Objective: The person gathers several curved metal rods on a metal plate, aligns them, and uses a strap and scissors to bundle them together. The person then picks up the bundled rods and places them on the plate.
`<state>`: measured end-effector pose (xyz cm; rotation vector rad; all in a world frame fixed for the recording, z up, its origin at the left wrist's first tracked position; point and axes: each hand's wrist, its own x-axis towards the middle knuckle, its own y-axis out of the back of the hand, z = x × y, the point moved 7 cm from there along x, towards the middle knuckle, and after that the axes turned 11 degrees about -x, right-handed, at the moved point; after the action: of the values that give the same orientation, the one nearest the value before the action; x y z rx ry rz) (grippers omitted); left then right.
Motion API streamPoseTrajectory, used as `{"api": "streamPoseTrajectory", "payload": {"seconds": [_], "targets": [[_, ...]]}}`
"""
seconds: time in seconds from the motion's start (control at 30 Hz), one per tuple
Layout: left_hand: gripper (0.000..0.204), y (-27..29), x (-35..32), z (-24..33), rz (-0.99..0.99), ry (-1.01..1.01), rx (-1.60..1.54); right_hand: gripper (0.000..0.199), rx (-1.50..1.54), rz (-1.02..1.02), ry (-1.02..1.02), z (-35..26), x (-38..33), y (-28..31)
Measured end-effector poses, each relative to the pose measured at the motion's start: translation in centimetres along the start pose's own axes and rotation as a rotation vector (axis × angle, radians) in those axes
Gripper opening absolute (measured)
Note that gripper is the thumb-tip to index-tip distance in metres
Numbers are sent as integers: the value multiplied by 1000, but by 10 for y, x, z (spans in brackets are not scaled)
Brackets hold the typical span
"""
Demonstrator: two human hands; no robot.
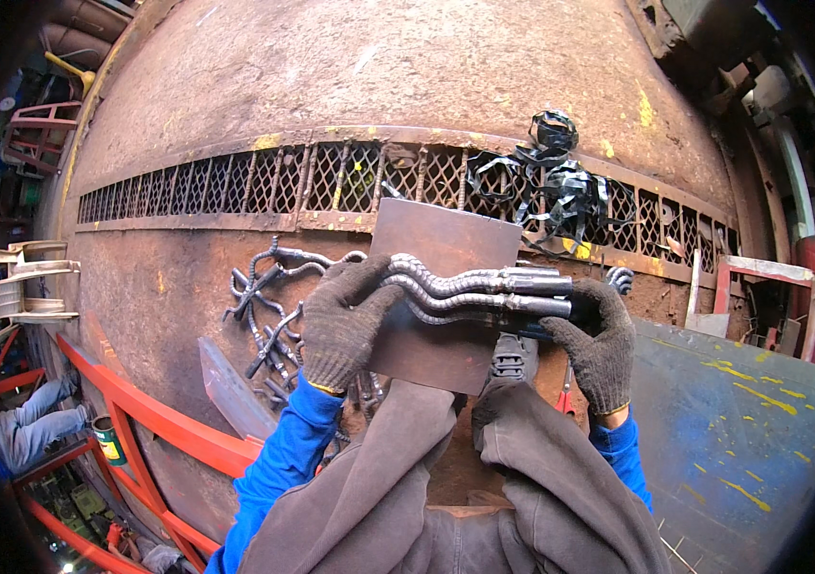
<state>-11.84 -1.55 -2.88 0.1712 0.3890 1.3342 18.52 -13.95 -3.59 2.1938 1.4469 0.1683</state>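
My left hand [345, 320], in a dark knit glove, is closed round the left part of several bent, ribbed metal rods [436, 287]. These lie side by side and carry smooth, shiny tube-like ends [536, 281] on the right. My right hand [599, 344], gloved alike, grips those ends between thumb and fingers. Below the rods a flat brown metal plate [446, 354] sits between my knees, partly covered by them. To the left, a heap of similar ribbed rods with dark tube ends [273, 335] lies on the ground beside my left hand.
A rusty floor grate [331, 182] crosses ahead, with tangled black strapping [565, 187] on it. Red metal framing [154, 421] stands left, near a plastic chair [15, 292] and another person's legs [39, 426]. A paint-marked sheet [742, 430] lies right; a red-handled tool [566, 397] is near my leg.
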Motion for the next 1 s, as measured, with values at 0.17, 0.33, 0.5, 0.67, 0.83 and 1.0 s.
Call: {"api": "streamPoseTrajectory", "payload": {"seconds": [0.17, 0.33, 0.5, 0.67, 0.83, 1.0], "targets": [[38, 0, 2, 3, 9, -20, 40, 50, 35, -48, -34, 3, 0, -1], [40, 1, 1, 2, 56, -1, -14, 52, 1, -58, -27, 1, 1, -3], [47, 3, 4, -4, -20, -4, -12, 52, 123, -52, -37, 9, -1, -2], [31, 65, 13, -68, 237, 65, -204, 48, 116, -50, -19, 9, -1, 1], [34, 112, -1, -149, 108, 117, 1027, 43, 77, 23, -38, 24, 0, 13], [32, 121, -18, -206, 67, 267, 1052, 38, 24, 51, -44, 23, 3, 19]]}}
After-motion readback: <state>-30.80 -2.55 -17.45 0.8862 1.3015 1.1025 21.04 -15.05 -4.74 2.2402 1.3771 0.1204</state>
